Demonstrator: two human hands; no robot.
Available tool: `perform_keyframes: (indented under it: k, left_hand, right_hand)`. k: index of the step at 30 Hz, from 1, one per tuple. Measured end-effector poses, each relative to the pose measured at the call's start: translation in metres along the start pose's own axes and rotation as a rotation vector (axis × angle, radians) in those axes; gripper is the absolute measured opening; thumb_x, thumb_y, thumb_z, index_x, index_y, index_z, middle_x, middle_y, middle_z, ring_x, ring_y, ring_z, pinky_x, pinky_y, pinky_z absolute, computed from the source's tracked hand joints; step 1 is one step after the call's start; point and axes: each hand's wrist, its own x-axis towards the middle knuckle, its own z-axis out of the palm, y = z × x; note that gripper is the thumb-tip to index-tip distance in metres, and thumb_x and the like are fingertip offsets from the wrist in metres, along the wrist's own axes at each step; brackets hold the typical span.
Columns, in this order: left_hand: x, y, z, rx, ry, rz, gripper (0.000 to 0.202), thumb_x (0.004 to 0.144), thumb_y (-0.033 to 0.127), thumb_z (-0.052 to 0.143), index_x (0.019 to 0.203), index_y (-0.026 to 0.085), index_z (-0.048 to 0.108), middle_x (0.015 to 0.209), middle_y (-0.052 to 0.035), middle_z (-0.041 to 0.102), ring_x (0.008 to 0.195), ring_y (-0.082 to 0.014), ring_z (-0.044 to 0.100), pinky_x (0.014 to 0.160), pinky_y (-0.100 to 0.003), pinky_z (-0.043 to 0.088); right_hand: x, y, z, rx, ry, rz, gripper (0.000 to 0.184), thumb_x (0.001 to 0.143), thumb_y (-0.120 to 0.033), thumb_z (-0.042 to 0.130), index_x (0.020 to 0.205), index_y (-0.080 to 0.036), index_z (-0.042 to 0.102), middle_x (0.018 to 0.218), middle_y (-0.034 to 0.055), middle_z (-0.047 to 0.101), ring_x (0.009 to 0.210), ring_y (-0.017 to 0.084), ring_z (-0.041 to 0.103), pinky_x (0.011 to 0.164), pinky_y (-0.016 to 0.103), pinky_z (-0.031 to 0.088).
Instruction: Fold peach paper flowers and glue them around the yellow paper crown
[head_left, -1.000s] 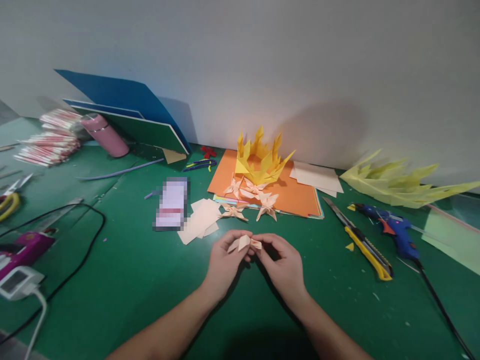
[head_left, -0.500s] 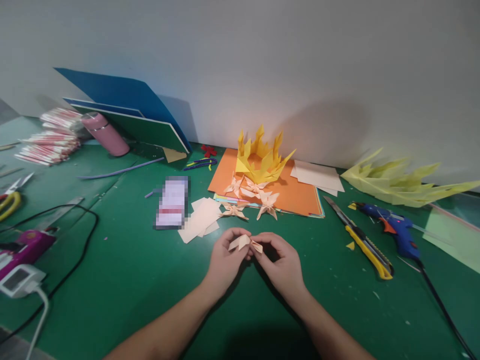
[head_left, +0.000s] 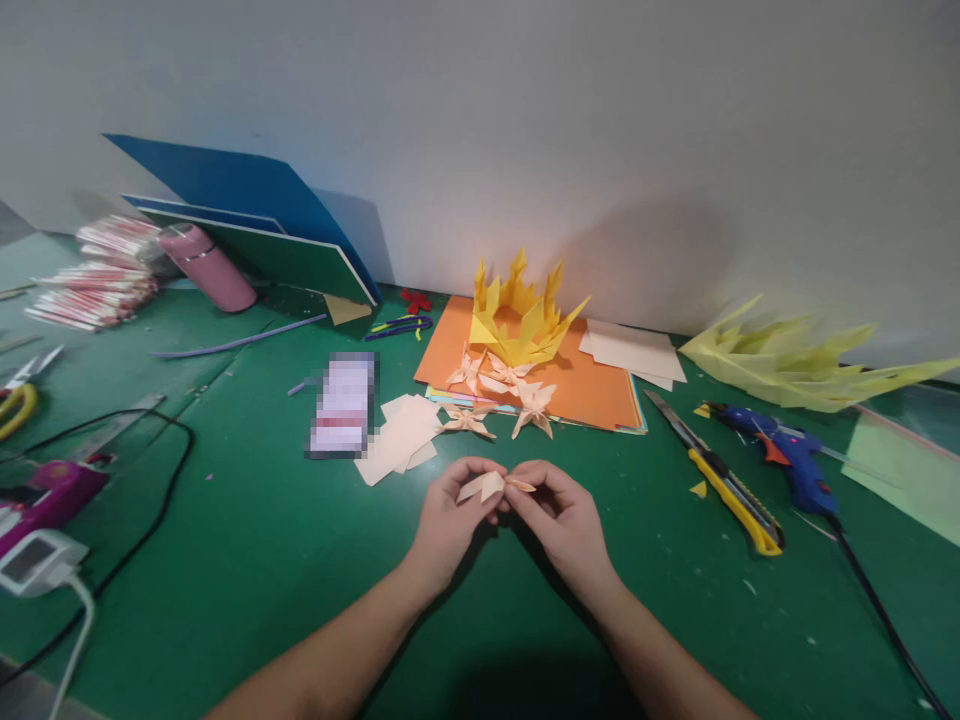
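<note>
Between my two hands is a small peach folded paper piece (head_left: 491, 487), held above the green table. My left hand (head_left: 454, 510) pinches its left part, where flaps stick out between thumb and fingers. My right hand (head_left: 559, 510) grips the pointed right end between thumb and forefinger; the other fingers are curled and partly hidden. Just beyond my hands lie several peach paper flowers (head_left: 535, 408), some resting on an orange paper stack (head_left: 600, 395). Loose peach paper pieces (head_left: 397, 440) are fanned out to the left of them.
A yellow folded-paper crown (head_left: 525, 330) stands on the stack. To the right lie a utility knife (head_left: 731, 495), a blue glue gun (head_left: 795, 455) and a pale yellow paper piece (head_left: 810, 370). On the left are a phone (head_left: 343, 405), pink bottle (head_left: 210, 268), scissors (head_left: 22, 400) and power strip (head_left: 52, 500).
My right fingers have shifted slightly on the folded paper piece, and its right tip now points more sideways than down. The view has moved very slightly; the other things stay in place.
</note>
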Motion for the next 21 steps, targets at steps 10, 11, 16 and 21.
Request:
perform_keyframes:
  k: [10,11,16,21]
  left_hand:
    - [0.0005,-0.0007,-0.0029,-0.032,0.003,-0.017,0.022,0.057,0.025,0.076,0.072,0.015,0.063,0.055,0.0027,0.059,0.049,-0.0072,0.051,0.048,-0.018,0.038]
    - [0.0007,-0.0009,-0.0032,-0.040,0.005,-0.018,0.022,0.057,0.024,0.076,0.072,0.015,0.063,0.055,0.0026,0.060,0.050,-0.0073,0.052,0.048,-0.018,0.038]
    - [0.0016,-0.0021,-0.0043,-0.059,-0.006,-0.025,0.020,0.058,0.023,0.074,0.072,0.015,0.063,0.055,0.0020,0.060,0.048,-0.0075,0.051,0.047,-0.018,0.039]
    - [0.0018,-0.0029,-0.0044,-0.062,0.002,-0.012,0.018,0.059,0.022,0.074,0.072,0.015,0.063,0.057,0.0017,0.061,0.051,-0.0081,0.054,0.048,-0.018,0.039]
  right_hand:
    - [0.0031,0.0008,-0.0031,0.067,-0.010,0.092,0.011,0.072,-0.027,0.069,0.065,-0.020,0.065,0.065,-0.0008,0.063,0.061,0.012,0.060,0.059,0.024,0.050]
    - [0.0031,0.0010,-0.0032,0.054,-0.005,0.092,0.010,0.072,-0.027,0.069,0.066,-0.020,0.066,0.065,-0.0003,0.064,0.061,0.012,0.060,0.060,0.025,0.050]
    - [0.0027,-0.0004,-0.0027,0.061,-0.016,0.097,0.011,0.073,-0.028,0.068,0.065,-0.020,0.067,0.062,-0.0006,0.064,0.059,0.012,0.060,0.059,0.025,0.050]
    - [0.0023,-0.0023,-0.0035,0.052,0.001,0.088,0.011,0.072,-0.031,0.068,0.071,-0.020,0.066,0.064,0.0001,0.066,0.059,0.014,0.062,0.057,0.026,0.052]
